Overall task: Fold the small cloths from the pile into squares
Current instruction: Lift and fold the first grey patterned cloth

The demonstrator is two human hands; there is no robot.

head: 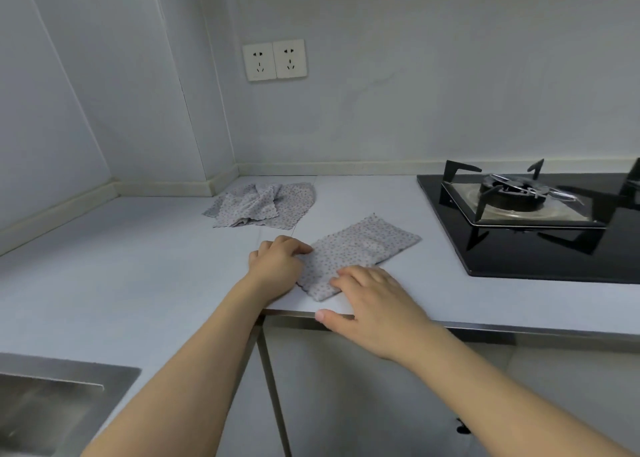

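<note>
A small grey dotted cloth (360, 248), folded into a long strip, lies on the white counter (138, 255) near its front edge. My left hand (277, 266) rests at the strip's near left end with its fingers curled on the cloth's edge. My right hand (374, 304) lies flat with its fingertips pressing on the strip's near end, the thumb over the counter's front edge. A pile of the same dotted cloths (259, 205) sits crumpled farther back, towards the wall corner.
A black gas hob (519, 242) with a burner (516, 193) takes up the counter's right side. A steel sink (52, 404) is at the lower left. Two wall sockets (274, 60) sit above the pile. Cabinet doors hang below the counter edge.
</note>
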